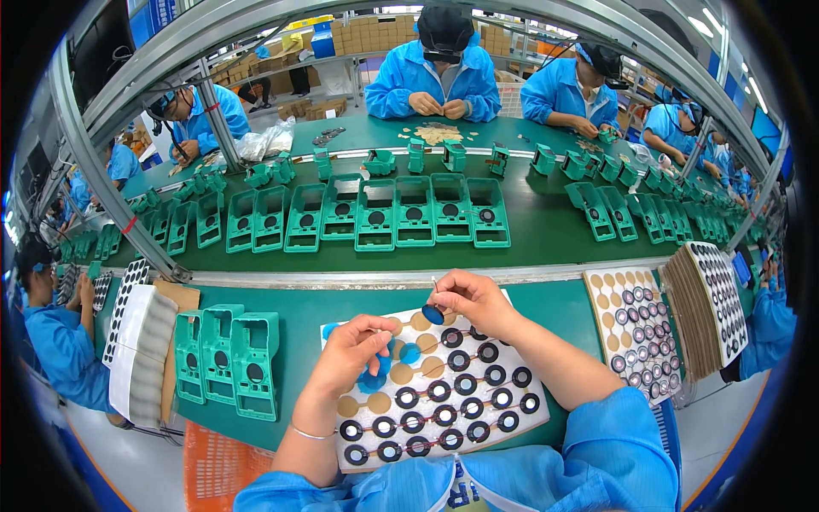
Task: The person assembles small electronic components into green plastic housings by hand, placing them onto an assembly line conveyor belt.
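My right hand (479,305) pinches the thin lead of a small round speaker (433,315). The speaker hangs below the fingertips, its dark bluish face showing. My left hand (348,352) is closed in a pinch just left of it; what its fingertips hold, if anything, is too small to make out. Under both hands lies a white foam tray (431,394) with rows of black ring-shaped speakers (465,384) joined by reddish wires. Tan round pads (380,404) fill other spots of the tray. Several thin blue discs (409,353) lie beside my left hand.
Three green plastic housings (254,367) stand at the left, near stacked white foam trays (141,350). At the right are another speaker tray (636,333) and a stack of cardboard sheets (689,316). Beyond a metal rail, green housings (375,213) line a belt; co-workers sit opposite.
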